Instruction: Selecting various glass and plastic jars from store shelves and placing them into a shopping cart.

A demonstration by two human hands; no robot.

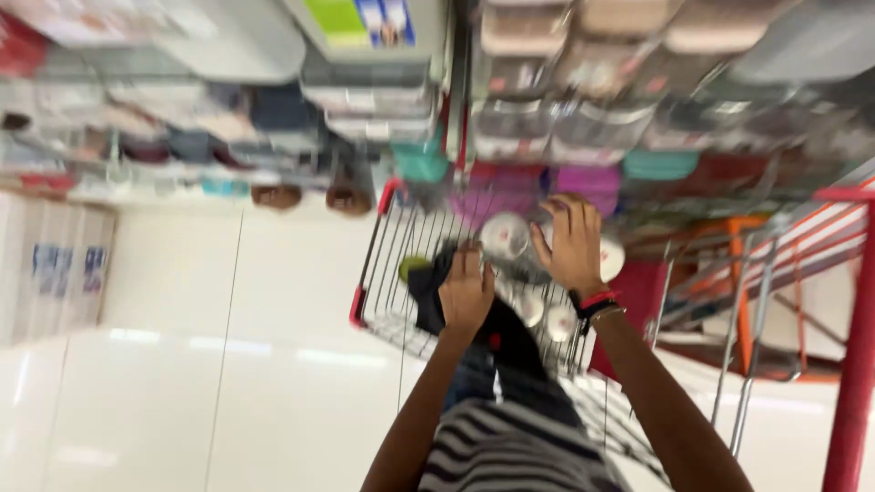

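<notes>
The head view is motion-blurred; fine detail is not readable.

Containers: A wire shopping cart with red trim at its corners stands on a pale tiled floor in front of shelving. The basket holds several round, white-lidded containers, a small green object near the left wall, and a dark garment or bag draped over the near edge. The shelving carries stacked boxes and tubs in grey, pink, purple and teal.

Hands: The left hand is curled, knuckles up, at the lower edge of a round white-topped container; whether it grips the container or the dark fabric below it cannot be told. The right hand has its fingers spread and bent over the right side of the same container, in contact with it. The right wrist carries dark and red bands.

Position and orientation: The held container is above the middle of the basket, between the two hands. Its round white face is turned toward the camera, so its axis runs roughly toward the viewer; the exact tilt cannot be determined through the blur.

Surroundings: A second cart frame and a red post stand just beside the cart on the right.
</notes>
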